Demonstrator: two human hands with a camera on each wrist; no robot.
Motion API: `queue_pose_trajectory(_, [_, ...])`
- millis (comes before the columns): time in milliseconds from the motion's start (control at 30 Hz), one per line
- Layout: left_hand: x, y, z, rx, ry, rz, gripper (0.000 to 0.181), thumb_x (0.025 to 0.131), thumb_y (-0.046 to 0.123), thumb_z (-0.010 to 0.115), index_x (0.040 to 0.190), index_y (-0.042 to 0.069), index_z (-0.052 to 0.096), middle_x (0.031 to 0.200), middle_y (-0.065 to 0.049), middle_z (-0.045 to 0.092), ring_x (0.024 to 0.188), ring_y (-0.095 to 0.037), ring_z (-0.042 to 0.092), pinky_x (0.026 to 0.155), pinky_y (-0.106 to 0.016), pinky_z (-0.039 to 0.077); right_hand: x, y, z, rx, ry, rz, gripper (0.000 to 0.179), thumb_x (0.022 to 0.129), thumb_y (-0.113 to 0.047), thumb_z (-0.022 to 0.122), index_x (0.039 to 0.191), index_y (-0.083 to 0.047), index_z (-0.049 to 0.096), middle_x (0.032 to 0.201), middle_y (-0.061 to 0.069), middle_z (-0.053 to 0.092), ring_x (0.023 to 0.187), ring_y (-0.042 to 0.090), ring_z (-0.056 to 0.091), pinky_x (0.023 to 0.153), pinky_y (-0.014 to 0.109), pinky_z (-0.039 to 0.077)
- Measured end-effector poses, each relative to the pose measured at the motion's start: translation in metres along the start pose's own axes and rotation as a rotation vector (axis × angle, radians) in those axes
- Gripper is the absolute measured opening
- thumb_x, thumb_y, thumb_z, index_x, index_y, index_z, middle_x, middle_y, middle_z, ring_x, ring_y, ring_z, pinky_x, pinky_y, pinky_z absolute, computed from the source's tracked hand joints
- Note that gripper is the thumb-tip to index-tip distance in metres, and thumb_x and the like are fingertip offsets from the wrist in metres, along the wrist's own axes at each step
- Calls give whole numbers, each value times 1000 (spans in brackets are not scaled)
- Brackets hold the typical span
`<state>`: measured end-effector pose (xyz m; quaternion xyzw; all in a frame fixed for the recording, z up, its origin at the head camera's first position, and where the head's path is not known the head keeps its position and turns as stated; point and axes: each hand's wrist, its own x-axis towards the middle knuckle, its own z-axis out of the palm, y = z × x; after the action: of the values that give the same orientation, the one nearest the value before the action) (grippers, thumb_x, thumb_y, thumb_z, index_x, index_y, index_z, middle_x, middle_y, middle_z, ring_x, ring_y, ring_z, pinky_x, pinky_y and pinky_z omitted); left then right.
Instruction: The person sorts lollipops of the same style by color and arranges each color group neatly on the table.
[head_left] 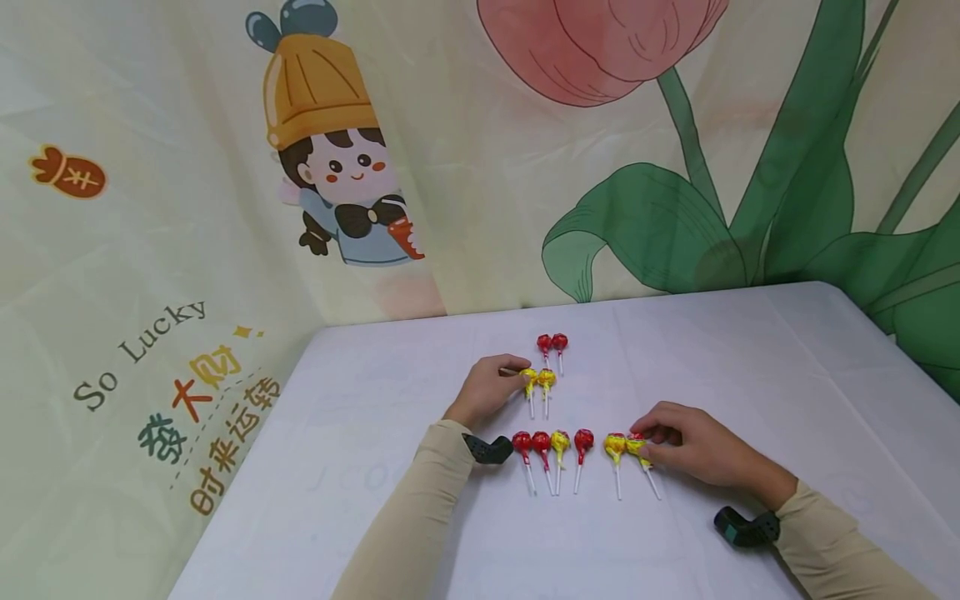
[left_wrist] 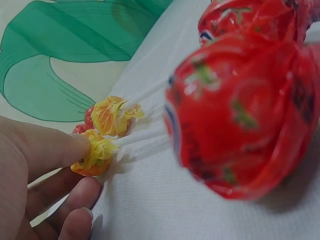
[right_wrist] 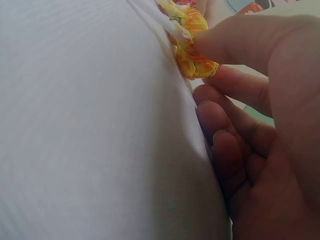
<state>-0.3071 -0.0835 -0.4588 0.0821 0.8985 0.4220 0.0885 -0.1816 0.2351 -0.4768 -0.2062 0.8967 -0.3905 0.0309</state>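
Head view. Lollipops lie in three rows on a white-covered table [head_left: 360, 392], sticks toward the person, an arrangement that likely leaves each wrapped head easy to reach. The far row is a red pair [head_left: 559, 342]. In the middle row, the left hand [head_left: 487, 390] pinches the head of the left yellow lollipop [head_left: 530, 378], beside its yellow neighbour [head_left: 547, 381]. The near row reads, left to right, two reds [head_left: 542, 443], one yellow [head_left: 560, 442], a single red [head_left: 583, 442] and two yellows, the inner yellow [head_left: 615, 446] and the outer yellow [head_left: 636, 446]. The right hand [head_left: 697, 446] grips the outer yellow, well apart from the left hand.

Left wrist view. Thumb and fingers close on the yellow wrapper where head meets stick, probably because the gathered wrapper gives a firm purchase. Large red heads fill the foreground.

Right wrist view. The thumb presses the wrapped head against the index finger; the other fingers curl beneath, seemingly steadying the hand near the cloth.
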Motion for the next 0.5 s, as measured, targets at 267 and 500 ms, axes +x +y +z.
queue_pose_trajectory(267, [2,-4,-2,-24,-11,-7,25,95,31,70,119,25,72,116,7,66,105,-19,59,90,-39,51,0,-1,0,3,1,5,24,90,-23,75,113,-20,70,98,-8,60,87,12,55,73,24,49])
queue_pose_trajectory(500, [1,-8,-4,-73,-13,8,28,96,31,68,122,21,71,114,5,66,102,-18,61,84,-35,53,0,-1,1,-8,6,12,22,90,-24,75,111,-21,70,97,-9,60,86,12,55,73,24,49])
